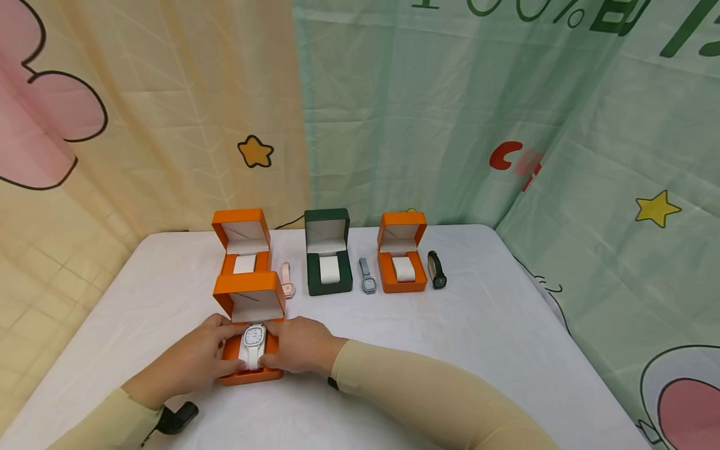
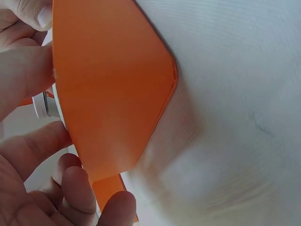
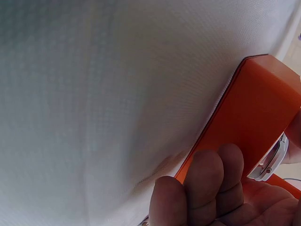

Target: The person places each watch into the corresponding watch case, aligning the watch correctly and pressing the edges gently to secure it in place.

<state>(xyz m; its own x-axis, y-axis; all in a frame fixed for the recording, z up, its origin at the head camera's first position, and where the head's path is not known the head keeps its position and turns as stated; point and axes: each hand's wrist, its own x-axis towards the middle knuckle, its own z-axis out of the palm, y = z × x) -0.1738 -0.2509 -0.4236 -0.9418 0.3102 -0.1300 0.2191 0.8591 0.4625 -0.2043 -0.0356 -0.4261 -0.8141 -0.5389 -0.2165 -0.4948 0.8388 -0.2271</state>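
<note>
**Desk Layout and Hand Position**

White cloth-covered desk (image 1: pixel 478 337), backed by printed curtains: cream with pink shapes and a star on the left, pale green with stars and lettering on the right.

Count of boxes: four, all with lids raised. Three orange, one dark green (image 1: pixel 329 256). Back row, left to right: orange box (image 1: pixel 242 240), green box, orange box (image 1: pixel 402 256). Fourth orange box (image 1: pixel 251 325) at the near edge, in front of the back-left one.

Count of watches: four. Pink watch (image 1: pixel 287 280), grey watch (image 1: pixel 367 276) and black watch (image 1: pixel 436 270) flat on the cloth, each just right of a back-row box. White watch (image 1: pixel 254 342) seated on the cushion inside the near box.

Left hand (image 1: pixel 194 359) and right hand (image 1: pixel 298 345) on either side of the near box, fingers curled, grip closed on the white watch from both sides.
</note>
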